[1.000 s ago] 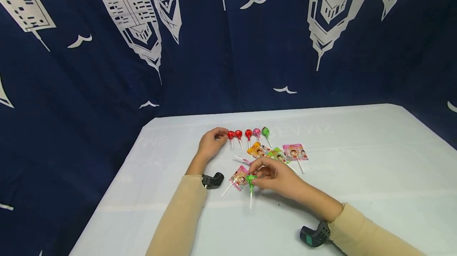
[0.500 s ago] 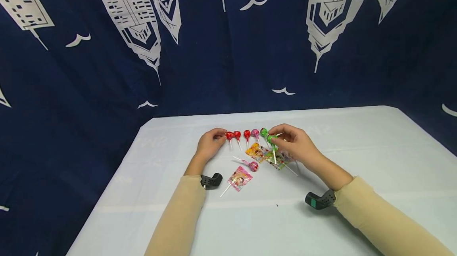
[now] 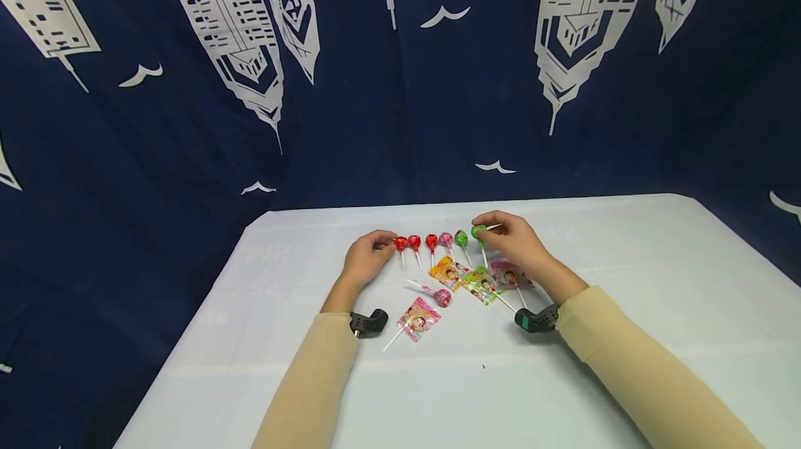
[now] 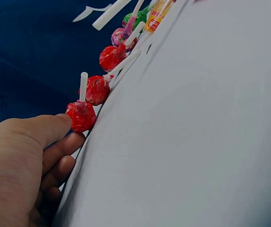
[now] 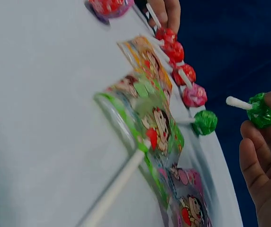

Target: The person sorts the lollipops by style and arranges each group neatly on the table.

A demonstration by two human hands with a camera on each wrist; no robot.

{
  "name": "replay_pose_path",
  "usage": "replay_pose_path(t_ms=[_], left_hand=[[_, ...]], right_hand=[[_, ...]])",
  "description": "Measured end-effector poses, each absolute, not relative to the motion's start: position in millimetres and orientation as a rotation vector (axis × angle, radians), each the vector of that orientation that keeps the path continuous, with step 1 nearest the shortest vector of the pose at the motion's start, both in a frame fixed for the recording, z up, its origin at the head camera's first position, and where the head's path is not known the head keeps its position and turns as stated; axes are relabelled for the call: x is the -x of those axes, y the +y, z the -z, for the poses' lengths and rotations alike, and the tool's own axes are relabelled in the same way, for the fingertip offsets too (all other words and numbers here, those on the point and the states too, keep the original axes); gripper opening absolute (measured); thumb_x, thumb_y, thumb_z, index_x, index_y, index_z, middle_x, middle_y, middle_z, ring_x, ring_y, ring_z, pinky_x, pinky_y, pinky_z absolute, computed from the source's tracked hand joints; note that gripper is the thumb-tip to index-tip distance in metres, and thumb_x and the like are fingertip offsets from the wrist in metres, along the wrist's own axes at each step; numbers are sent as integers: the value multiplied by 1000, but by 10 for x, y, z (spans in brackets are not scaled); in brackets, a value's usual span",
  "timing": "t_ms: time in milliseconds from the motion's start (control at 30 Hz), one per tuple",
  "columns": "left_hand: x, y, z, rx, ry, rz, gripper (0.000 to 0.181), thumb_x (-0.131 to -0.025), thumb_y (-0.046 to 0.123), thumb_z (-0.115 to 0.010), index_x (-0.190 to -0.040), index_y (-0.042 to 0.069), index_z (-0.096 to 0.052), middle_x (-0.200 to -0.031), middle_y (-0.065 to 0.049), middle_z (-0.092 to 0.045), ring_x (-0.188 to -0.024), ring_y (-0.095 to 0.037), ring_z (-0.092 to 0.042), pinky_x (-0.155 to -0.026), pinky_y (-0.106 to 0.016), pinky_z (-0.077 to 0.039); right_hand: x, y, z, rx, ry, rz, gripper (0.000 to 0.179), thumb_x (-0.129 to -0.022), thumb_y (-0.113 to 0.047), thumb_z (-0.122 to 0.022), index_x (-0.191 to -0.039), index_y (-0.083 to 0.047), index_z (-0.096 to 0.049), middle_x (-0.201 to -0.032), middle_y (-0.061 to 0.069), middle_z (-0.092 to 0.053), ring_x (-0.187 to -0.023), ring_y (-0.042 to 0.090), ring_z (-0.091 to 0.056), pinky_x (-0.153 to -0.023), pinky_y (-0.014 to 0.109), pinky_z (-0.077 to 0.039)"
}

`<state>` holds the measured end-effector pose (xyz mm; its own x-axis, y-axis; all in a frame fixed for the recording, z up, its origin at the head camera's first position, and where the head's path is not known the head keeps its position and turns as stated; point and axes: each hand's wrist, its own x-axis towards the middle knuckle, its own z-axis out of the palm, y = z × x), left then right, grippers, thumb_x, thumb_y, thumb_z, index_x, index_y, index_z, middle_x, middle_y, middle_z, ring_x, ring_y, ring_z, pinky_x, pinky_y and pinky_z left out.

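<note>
At the left end of a row of ball lollipops, my left hand (image 3: 369, 258) holds a red lollipop (image 4: 81, 117) between thumb and fingertips. Two more red lollipops (image 3: 432, 240), a pink lollipop (image 3: 446, 239) and a green lollipop (image 5: 204, 122) continue the row to the right, sticks toward me. My right hand (image 3: 518, 246) pinches a second green lollipop (image 5: 260, 111) by its ball at the row's right end. In the right wrist view its white stick points toward the row.
Nearer me lie flat wrapped lollipops: orange (image 3: 444, 272), green (image 3: 480, 286), pink under my right forearm (image 3: 510, 274), and another pink packet (image 3: 419, 319). A loose pink ball lollipop (image 3: 442, 297) lies among them. The white table (image 3: 281, 352) meets a dark blue curtain (image 3: 400, 122).
My right hand has carried the green lollipop from the near middle of the table to the right end of the row. My left hand stays at the leftmost red lollipop.
</note>
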<state>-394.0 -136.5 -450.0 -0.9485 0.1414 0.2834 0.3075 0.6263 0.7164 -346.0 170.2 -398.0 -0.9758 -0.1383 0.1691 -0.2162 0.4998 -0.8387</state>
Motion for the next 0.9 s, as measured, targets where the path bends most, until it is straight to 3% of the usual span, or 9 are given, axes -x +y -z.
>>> replay_pose_path(t_ms=[200, 467, 700, 900], left_hand=[[3927, -1357, 4509, 372, -2642, 1243, 25, -93, 21, -68, -117, 15, -72, -106, -4, -74, -101, -21, -66, -92, -40, -50], [3911, -1334, 4489, 360, -2645, 1251, 25, -93, 20, -67, -117, 15, -72, -107, -4, -74, -101, -21, -65, -93, -39, -49], [3924, -1347, 4474, 360, -2631, 1241, 24, -93, 21, -67, -116, 15, -73, -106, -4, -74, -99, -20, -65, -91, -38, -49], [3917, -1365, 4464, 344, -2661, 1232, 24, -94, 22, -67, -117, 16, -73, -107, -3, -74, -99, -19, -65, -91, -37, -49]], right_hand=[[3640, 1723, 4054, -237, -2743, -1365, 32, -98, -20, -62, -127, -6, -64, -128, 17, -65, -103, 26, -63, -77, 27, -50], [3759, 1772, 4162, -172, -2805, -1325, 32, -99, -19, -61, -128, -5, -64, -130, 19, -62, -112, 32, -61, -80, 29, -49], [3834, 1732, 4187, -180, -2799, -1310, 29, -99, -18, -60, -125, -6, -65, -129, 20, -63, -118, 37, -59, -97, 46, -48], [3853, 1678, 4203, -201, -2824, -1260, 27, -99, -18, -58, -123, -7, -66, -127, 19, -64, -118, 36, -59, -102, 50, -45]])
